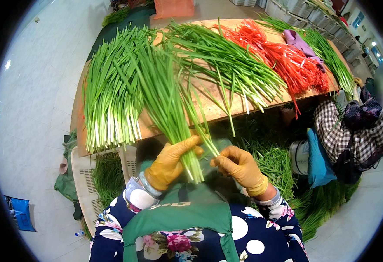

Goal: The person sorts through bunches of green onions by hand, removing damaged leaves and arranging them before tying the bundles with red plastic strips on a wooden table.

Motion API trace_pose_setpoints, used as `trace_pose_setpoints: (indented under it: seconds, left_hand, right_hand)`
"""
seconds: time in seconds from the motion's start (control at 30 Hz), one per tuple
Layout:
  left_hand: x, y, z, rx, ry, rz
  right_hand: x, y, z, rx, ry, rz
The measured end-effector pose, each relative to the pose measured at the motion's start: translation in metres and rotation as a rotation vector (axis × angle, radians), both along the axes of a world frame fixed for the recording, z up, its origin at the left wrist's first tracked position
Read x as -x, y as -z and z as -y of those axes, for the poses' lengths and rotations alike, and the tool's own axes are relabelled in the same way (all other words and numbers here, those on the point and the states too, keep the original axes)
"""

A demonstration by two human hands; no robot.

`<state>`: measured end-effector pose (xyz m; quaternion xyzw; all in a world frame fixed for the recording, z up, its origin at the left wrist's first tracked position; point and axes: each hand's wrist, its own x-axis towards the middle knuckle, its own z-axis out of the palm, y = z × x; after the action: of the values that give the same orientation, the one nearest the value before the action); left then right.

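Observation:
My left hand (170, 160), in a yellow rubber glove, is closed round a bunch of garlic chives (163, 98), pale stem ends toward me and green leaves lying over the table. Just right of it my right hand (239, 167), gloved the same way, pinches the pale ends of a few loose chive stalks (205, 135). A thick row of chives (113, 94) lies on the table's left side, stem ends at the near edge. To the right a looser pile of chives (233, 61) is spread slantwise, with some stalks hanging over the edge.
Red plastic ties (287, 61) and a purple cloth (301, 43) lie on the wooden table (207, 98). A white crate (86, 179) stands at lower left. Chive trimmings (274, 168) are heaped below the table. A co-worker in a checkered garment (338, 126) sits at right beside a white bucket (299, 157).

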<state>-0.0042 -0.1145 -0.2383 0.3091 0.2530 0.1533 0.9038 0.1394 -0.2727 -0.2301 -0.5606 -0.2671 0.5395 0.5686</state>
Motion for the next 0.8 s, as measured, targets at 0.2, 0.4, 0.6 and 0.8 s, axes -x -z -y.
trace_pose_setpoints:
  seconds: [0.2, 0.4, 0.6, 0.8]
  left_hand:
    - [-0.004, 0.002, -0.001, 0.022, -0.004, -0.020]
    - [-0.009, 0.003, 0.005, -0.063, -0.032, -0.085]
    - [-0.010, 0.000, 0.007, -0.112, -0.088, -0.136]
    - [-0.014, 0.000, 0.014, -0.155, -0.112, -0.154]
  right_hand:
    - [-0.006, 0.007, -0.002, 0.087, -0.194, 0.036]
    - [0.008, 0.026, -0.017, -0.141, -0.044, 0.195]
    - [0.007, 0.018, -0.012, 0.063, -0.040, 0.186]
    - [-0.018, 0.002, 0.043, 0.266, -0.020, 0.142]
